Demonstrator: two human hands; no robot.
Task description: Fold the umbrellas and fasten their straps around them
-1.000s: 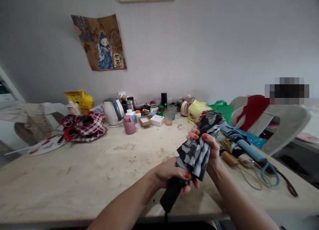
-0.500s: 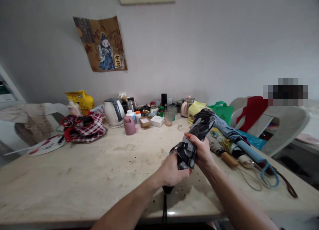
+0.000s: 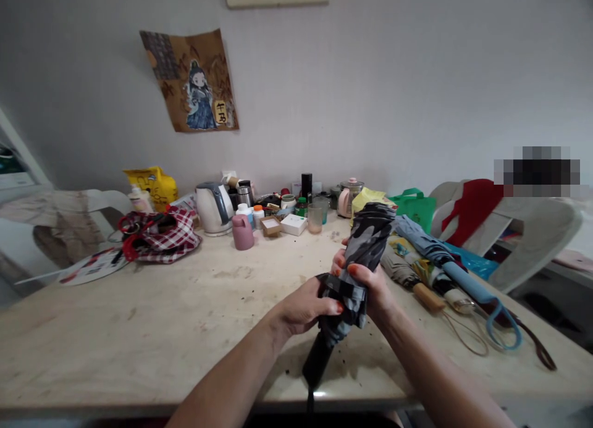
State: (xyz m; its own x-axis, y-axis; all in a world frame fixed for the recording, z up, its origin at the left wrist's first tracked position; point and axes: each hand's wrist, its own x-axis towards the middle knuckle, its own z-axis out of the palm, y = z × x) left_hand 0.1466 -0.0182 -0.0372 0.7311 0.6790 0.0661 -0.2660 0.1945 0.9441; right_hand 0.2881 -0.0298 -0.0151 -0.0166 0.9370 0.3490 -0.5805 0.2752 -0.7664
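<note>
Steadily, with your right hand point(image 3: 373, 286) in a closed grip round the grey-and-black camouflage cloth umbrella point(image 3: 367, 239) over the pale, stained table point(image 3: 176, 329) and your left hand point(image 3: 301, 309) holding its lower folds point(image 3: 356, 310) beside the black fabric strap point(image 3: 340, 285), smooth those folds flat before tightening that strap.

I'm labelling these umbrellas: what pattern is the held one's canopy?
Grey-and-black camouflage-like patches; the umbrella canopy shows in the head view.

Passable room across left tabletop point(image 3: 139, 329); folded umbrellas point(image 3: 456, 278) obstruct right.

Camouflage umbrella point(image 3: 370, 243), folded, slanting, black handle point(image 3: 318, 359) nearest.
</note>
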